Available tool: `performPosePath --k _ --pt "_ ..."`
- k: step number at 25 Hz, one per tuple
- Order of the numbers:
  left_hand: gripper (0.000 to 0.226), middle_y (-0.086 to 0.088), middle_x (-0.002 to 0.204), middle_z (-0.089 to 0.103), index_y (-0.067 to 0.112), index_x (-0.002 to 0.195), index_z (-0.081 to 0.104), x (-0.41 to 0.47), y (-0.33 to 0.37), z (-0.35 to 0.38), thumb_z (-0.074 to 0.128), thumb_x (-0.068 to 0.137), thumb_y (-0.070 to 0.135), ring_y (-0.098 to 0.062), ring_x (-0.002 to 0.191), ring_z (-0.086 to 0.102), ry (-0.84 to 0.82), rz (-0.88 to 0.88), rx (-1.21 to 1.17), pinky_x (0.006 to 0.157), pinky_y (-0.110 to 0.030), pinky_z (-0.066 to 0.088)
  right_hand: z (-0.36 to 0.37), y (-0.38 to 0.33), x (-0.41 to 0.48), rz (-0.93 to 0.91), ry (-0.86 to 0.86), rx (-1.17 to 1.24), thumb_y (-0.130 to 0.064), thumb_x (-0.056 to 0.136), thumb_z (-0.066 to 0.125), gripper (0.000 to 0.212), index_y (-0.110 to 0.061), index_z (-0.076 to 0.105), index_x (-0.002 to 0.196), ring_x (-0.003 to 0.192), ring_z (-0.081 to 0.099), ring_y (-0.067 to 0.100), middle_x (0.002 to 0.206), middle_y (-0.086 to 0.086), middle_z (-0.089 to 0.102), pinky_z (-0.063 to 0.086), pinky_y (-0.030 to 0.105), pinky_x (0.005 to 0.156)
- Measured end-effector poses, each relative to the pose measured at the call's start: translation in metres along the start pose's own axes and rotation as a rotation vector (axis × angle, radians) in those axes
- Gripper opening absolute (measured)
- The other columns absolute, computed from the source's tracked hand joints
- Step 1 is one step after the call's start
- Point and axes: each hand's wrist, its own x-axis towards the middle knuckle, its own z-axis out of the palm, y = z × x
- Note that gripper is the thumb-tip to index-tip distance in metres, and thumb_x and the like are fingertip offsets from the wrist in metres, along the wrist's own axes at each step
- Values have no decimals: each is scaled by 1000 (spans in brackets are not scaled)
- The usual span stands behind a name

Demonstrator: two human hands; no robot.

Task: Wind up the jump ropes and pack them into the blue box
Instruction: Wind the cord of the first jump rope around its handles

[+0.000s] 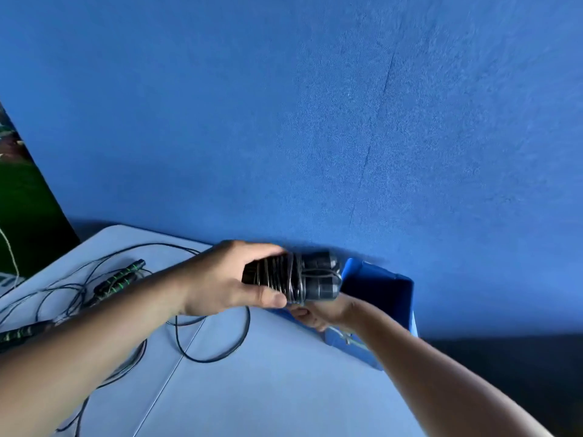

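Observation:
My left hand (pixel 217 279) grips a wound jump rope (pixel 296 277): two black handles side by side with the thin cord wrapped round them. The bundle is in the air just left of the blue box (pixel 400 298), which stands at the table's right edge. My right hand (pixel 318 312) is under the bundle's right end with its fingers curled; whether it holds the bundle or the box rim I cannot tell. Loose jump ropes with black-and-green handles (pixel 120 279) and tangled dark cord (pixel 214 342) lie on the table at the left.
The white table (pixel 268 389) runs from the lower left to the box, with a seam down its middle. A blue wall (pixel 315 121) stands close behind it. Another black-and-green handle (pixel 22 332) lies by my left forearm. Dark floor shows at the right.

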Motion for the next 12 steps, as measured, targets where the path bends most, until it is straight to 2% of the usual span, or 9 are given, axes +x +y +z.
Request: performPosePath --k 1,2,3,4,5,6,8,9,12 --pt "48 11 103 72 32 123 65 -1 1 1 79 80 46 -10 97 67 -37 3 12 84 -32 53 -11 -5 0 -22 32 -88 -17 83 55 36 -26 42 51 45 31 7 50 -9 38 28 22 46" --pt "46 14 99 71 32 122 65 -3 0 1 81 81 44 -7 91 66 -69 -7 22 80 -28 52 -22 -11 0 -55 98 -189 -4 88 56 36 -24 56 58 54 44 11 59 -4 51 39 26 56" --pt "41 18 91 68 34 119 65 -5 0 2 83 82 40 -2 83 63 -93 -19 39 73 -23 49 -33 -18 2 -88 160 -312 4 90 55 35 -23 67 71 69 52 15 74 1 59 43 31 68" --pt "37 19 83 65 36 114 65 -6 0 3 84 82 39 0 76 59 -113 -38 82 67 -21 45 -42 -28 4 -108 186 -433 4 93 55 29 -17 72 85 82 55 16 88 5 62 43 31 78" --pt "35 19 78 62 40 109 64 -7 -1 5 84 81 41 0 72 57 -128 -60 152 65 -22 44 -49 -41 5 -118 181 -580 -4 96 55 19 -13 72 90 88 56 17 93 7 64 44 28 81" --pt "33 19 77 62 45 104 61 -8 -1 7 83 79 46 -1 70 56 -141 -91 241 65 -25 45 -54 -56 7 -129 173 -724 -16 97 56 20 -5 72 93 89 58 21 93 13 66 46 29 81" --pt "31 17 78 62 52 96 55 -11 -5 11 76 75 58 -1 73 58 -160 -159 417 70 -32 51 -56 -82 5 -123 130 -1029 -33 97 54 35 -1 71 98 90 59 28 99 19 69 50 35 84" --pt "31 16 80 63 51 94 53 -13 -7 12 72 74 63 -3 76 59 -162 -188 486 73 -35 53 -54 -92 2 -102 117 -1142 -36 96 53 36 -4 70 96 87 57 28 99 16 70 50 37 84" --pt "34 13 79 60 42 90 46 -15 -19 14 63 77 69 -9 79 57 -172 -266 664 66 -34 48 -39 -106 -15 -90 134 -1162 -39 96 50 31 -15 63 81 86 57 27 80 1 61 50 38 81"
